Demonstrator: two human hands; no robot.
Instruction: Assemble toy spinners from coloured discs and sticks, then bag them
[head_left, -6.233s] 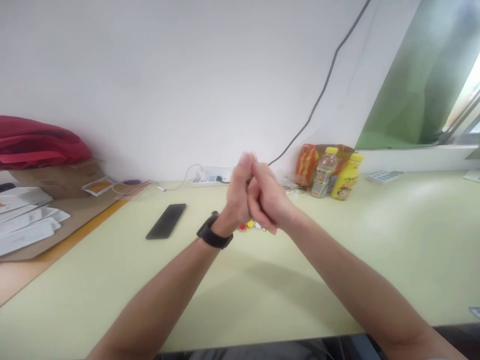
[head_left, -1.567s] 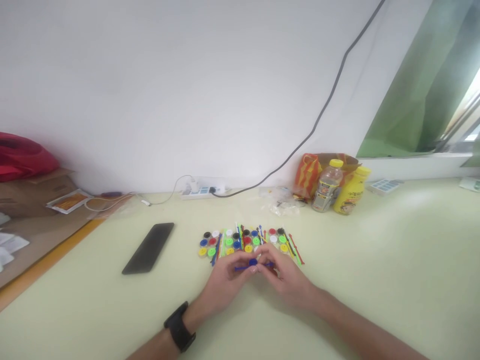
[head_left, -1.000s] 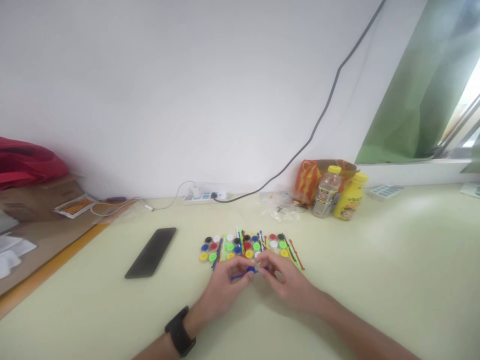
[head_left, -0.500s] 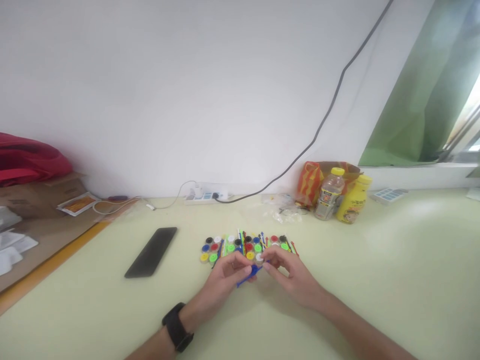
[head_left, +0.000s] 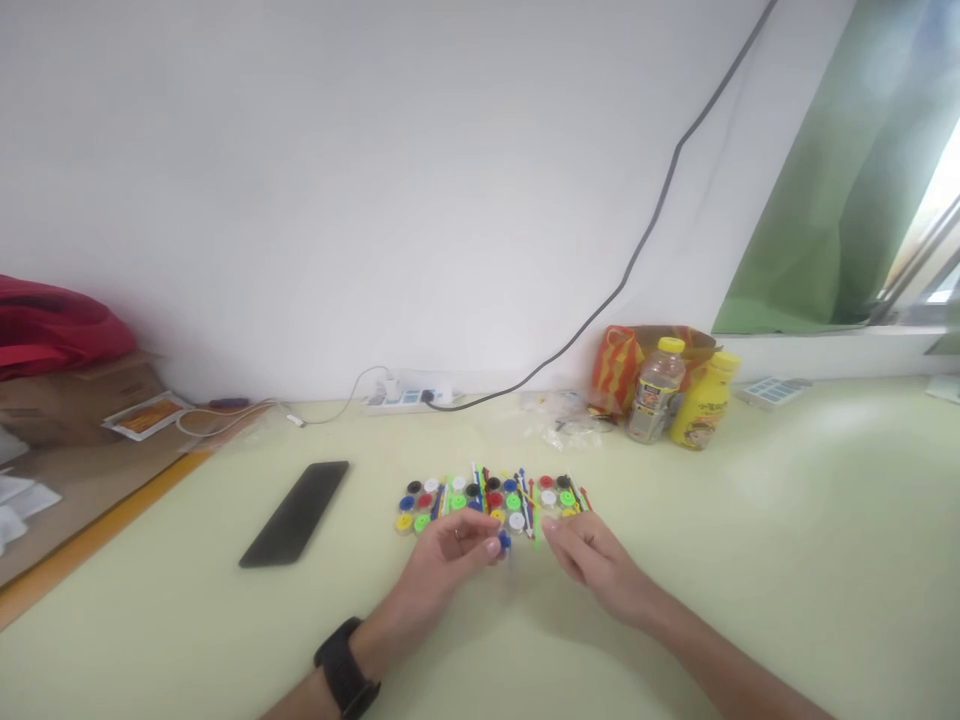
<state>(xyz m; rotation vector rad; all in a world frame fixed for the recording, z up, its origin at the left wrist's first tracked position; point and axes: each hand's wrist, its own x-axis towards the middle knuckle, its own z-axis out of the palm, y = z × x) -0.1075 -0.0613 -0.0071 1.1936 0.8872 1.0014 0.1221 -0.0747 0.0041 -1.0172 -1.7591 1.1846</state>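
Near the table's front middle, my left hand (head_left: 457,555) pinches a small blue plastic piece (head_left: 504,542) between thumb and fingers. A faint, smeared strip shows just below that piece. Apart from it on the right, my right hand (head_left: 589,555) has its fingers curled and pressed together; whether anything is in them is hidden. Beyond both hands lie rows of small round coloured discs (head_left: 516,522) in clear cups, with thin arrow-tipped plastic strips (head_left: 526,500) in several colours among them. My left fingers hide part of the nearest row.
A black phone (head_left: 295,514) lies at the left. Behind are a power strip (head_left: 405,397), clear plastic scraps (head_left: 570,425), a clear bottle (head_left: 656,395), a yellow bottle (head_left: 705,405) and a red-yellow bag (head_left: 616,368). A cardboard box (head_left: 75,400) stands far left.
My right hand has come off the blue piece and moved a little right, its fingers curling in. The blue strip that slanted down-left from my left hand now shows only as a faint smear.
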